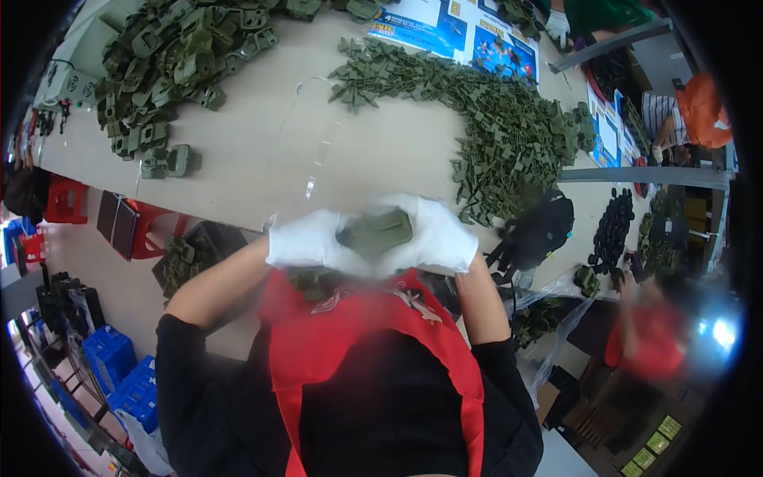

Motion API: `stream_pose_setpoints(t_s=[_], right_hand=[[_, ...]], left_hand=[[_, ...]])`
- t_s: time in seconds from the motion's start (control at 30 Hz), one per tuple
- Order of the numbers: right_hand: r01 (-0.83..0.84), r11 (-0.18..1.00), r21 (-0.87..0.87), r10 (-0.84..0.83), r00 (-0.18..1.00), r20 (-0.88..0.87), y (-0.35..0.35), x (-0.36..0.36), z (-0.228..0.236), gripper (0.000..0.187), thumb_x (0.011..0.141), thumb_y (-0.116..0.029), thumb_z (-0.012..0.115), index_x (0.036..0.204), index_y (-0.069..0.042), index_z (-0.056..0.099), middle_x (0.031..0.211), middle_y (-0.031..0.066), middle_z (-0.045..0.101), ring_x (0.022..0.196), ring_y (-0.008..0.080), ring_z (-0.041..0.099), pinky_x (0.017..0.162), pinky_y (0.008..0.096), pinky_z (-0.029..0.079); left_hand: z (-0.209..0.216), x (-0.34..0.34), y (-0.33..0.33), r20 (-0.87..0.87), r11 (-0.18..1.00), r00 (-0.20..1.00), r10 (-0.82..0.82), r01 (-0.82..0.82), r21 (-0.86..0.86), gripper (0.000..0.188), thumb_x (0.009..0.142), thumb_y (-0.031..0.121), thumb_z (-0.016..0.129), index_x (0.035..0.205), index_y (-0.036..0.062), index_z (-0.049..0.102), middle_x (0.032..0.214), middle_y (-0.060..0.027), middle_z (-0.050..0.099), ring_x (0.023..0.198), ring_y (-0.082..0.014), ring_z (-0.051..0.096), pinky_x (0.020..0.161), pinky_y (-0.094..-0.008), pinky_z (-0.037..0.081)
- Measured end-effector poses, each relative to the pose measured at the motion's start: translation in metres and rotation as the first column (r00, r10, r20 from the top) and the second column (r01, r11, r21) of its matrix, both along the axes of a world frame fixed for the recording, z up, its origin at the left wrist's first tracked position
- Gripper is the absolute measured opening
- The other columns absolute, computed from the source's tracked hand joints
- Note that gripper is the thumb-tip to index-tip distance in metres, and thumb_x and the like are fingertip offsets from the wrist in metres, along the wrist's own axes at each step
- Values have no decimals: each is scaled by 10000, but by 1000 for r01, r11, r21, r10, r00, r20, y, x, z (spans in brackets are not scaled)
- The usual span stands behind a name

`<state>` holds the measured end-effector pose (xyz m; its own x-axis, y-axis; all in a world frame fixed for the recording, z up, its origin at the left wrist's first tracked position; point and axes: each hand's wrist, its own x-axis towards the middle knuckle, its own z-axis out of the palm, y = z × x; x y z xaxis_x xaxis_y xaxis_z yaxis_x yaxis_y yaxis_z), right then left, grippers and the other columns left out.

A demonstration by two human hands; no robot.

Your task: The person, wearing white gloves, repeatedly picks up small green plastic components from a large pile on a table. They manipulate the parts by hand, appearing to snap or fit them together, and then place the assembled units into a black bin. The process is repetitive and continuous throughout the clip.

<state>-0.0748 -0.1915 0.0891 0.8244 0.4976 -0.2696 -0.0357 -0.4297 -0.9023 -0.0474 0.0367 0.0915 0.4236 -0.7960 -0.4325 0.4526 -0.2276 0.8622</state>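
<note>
Between both gloved hands [373, 238], a green plastic part [375, 233]; black box [187, 258] holds more.

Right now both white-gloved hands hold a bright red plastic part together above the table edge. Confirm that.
Not quite. The plastic part is olive green, not red, as the head view shows. The rest stands: the left hand and the right hand, both white-gloved, hold it together above the table edge.
</note>
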Motion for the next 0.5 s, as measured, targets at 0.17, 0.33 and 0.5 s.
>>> stream_pose_setpoints(t_s=[0.17,0.33,0.5], right_hand=[[301,918,259,-219,928,-303,7,-20,-10,516,581,-66,866,1049,-38,651,1069,49,661,967,137,612,894,283,486],[505,833,226,-376,816,-439,21,-28,-4,427,621,-39,851,994,-31,644,1018,32,653,961,119,604,860,269,503],[562,793,237,-427,789,-442,32,-31,-2,342,715,35,771,1026,-3,634,1004,70,655,906,143,624,816,286,522]], left_hand=[[1,-15,-1,208,962,978,-10,-48,270,643,668,219,833,1202,-19,563,1088,-116,652,970,-171,607,894,-297,476],[-5,-22,-3,193,965,976,97,-140,221,708,635,377,829,1195,16,589,1091,-111,667,999,-185,627,888,-310,478],[-23,-23,-4,37,979,986,160,-164,123,556,645,169,816,1133,-6,616,1008,-60,668,928,-123,606,838,-273,482]])
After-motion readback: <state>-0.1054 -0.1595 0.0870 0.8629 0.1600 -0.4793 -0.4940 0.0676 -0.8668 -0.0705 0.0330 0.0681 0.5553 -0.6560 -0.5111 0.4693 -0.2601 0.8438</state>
